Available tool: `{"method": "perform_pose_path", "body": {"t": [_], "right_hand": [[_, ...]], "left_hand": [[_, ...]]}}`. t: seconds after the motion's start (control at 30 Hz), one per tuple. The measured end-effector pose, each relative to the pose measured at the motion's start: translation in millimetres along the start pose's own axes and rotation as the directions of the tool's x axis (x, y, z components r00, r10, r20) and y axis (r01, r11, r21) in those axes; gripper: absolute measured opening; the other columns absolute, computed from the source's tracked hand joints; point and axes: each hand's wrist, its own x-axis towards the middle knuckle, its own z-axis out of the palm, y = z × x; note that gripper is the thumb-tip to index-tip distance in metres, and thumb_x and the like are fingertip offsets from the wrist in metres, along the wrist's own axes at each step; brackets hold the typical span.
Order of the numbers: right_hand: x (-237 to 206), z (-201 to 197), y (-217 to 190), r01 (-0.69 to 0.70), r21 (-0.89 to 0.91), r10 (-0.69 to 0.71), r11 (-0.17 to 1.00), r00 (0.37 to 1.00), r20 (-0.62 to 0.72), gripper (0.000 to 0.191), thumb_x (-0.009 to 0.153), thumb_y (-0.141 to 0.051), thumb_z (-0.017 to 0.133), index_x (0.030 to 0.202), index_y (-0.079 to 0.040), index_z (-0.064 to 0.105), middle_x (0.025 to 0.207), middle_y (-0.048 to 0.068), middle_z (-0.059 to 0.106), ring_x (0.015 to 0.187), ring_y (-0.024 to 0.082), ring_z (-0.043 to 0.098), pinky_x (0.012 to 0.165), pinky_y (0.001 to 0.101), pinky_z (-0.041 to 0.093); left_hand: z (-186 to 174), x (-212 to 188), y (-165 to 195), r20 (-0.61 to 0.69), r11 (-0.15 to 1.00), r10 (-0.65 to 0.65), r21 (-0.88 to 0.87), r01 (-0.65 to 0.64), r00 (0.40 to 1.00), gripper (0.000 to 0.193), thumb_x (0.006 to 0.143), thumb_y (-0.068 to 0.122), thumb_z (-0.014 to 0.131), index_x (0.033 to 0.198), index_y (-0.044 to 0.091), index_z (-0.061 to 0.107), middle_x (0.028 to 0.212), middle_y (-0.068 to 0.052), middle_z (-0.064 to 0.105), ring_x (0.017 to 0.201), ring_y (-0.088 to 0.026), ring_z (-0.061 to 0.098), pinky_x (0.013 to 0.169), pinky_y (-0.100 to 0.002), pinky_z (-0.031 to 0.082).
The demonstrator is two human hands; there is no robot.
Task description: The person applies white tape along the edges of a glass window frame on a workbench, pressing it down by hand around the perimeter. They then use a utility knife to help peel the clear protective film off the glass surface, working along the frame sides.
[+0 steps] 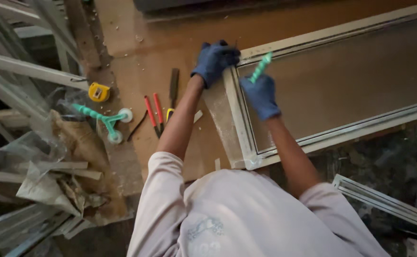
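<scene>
Both my hands wear blue gloves. My left hand (214, 60) presses down on the far corner of a white aluminium window frame (239, 119) that lies flat on the brown workbench (142, 52). My right hand (260, 95) is shut on a tool with a green ribbed handle (261, 66), its tip held at the same corner, along the inner edge of the frame. The frame holds a frosted pane (341, 81) and stretches away to the right.
Left of my arm lie a second green roller tool (104, 119), a yellow tape measure (99, 92), red-handled pliers (153, 114) and a dark chisel (173, 85). Crumpled plastic and scrap profiles (51, 171) pile up at the left. Another white profile (384, 202) lies lower right.
</scene>
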Motion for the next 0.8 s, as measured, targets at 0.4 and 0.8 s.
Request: {"method": "perform_pose_path", "body": {"t": [0.4, 0.8], "right_hand": [[-157, -25, -91, -0.422, 0.130, 0.191, 0.897, 0.637, 0.747, 0.033, 0.089, -0.031, 0.076, 0.102, -0.001, 0.075, 0.076, 0.006, 0.070, 0.068, 0.012, 0.064, 0.063, 0.0319, 0.053], [-164, 12, -79, 0.388, 0.071, -0.351, 0.919, 0.723, 0.595, 0.023, 0.098, -0.031, 0.067, 0.105, -0.010, 0.074, 0.090, 0.014, 0.072, 0.083, 0.034, 0.070, 0.073, 0.0429, 0.055]], "left_hand": [[-96, -203, 46, -0.415, 0.966, -0.102, 0.176, 0.190, 0.904, 0.025, 0.088, 0.016, 0.082, 0.110, 0.016, 0.071, 0.115, -0.004, 0.069, 0.113, -0.031, 0.061, 0.098, -0.045, 0.048], [-39, -275, 53, -0.332, 0.737, -0.049, 0.625, 0.259, 0.942, 0.013, 0.086, 0.025, 0.070, 0.095, 0.017, 0.065, 0.118, -0.009, 0.059, 0.114, -0.034, 0.054, 0.089, -0.052, 0.042]]}}
